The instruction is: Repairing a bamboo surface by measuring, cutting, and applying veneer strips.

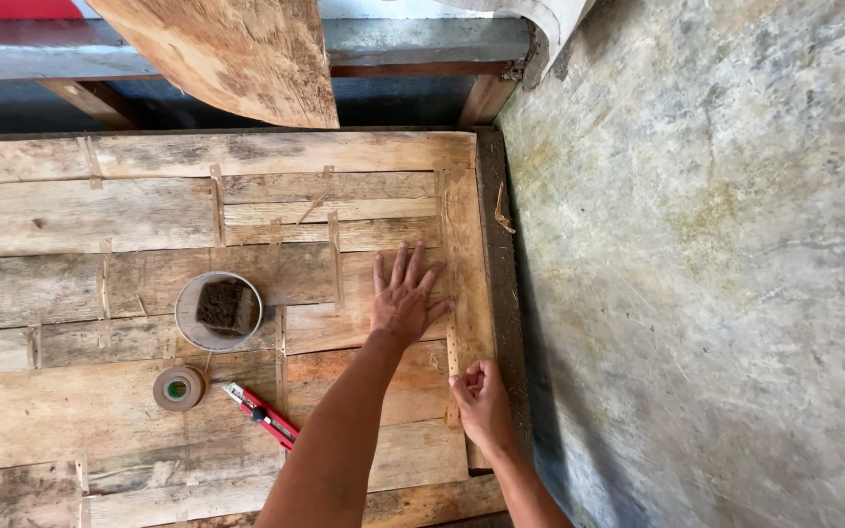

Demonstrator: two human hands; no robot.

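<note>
Here, two hands (405, 298) (481, 391), one tape roll (179, 388), perhaps.

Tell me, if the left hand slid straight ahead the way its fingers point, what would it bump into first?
The left hand lies flat on the patchwork wooden panel, fingers pointing up the picture. Nothing loose lies ahead; it would probably first meet the panel's far edge board, then the leaning plank.

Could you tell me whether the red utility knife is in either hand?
No, the red utility knife lies on the wooden panel, beside the left forearm.

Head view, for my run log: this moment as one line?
left hand flat on wood panel | right hand pinching thin strip | bowl, tape roll, red cutter idle
</note>
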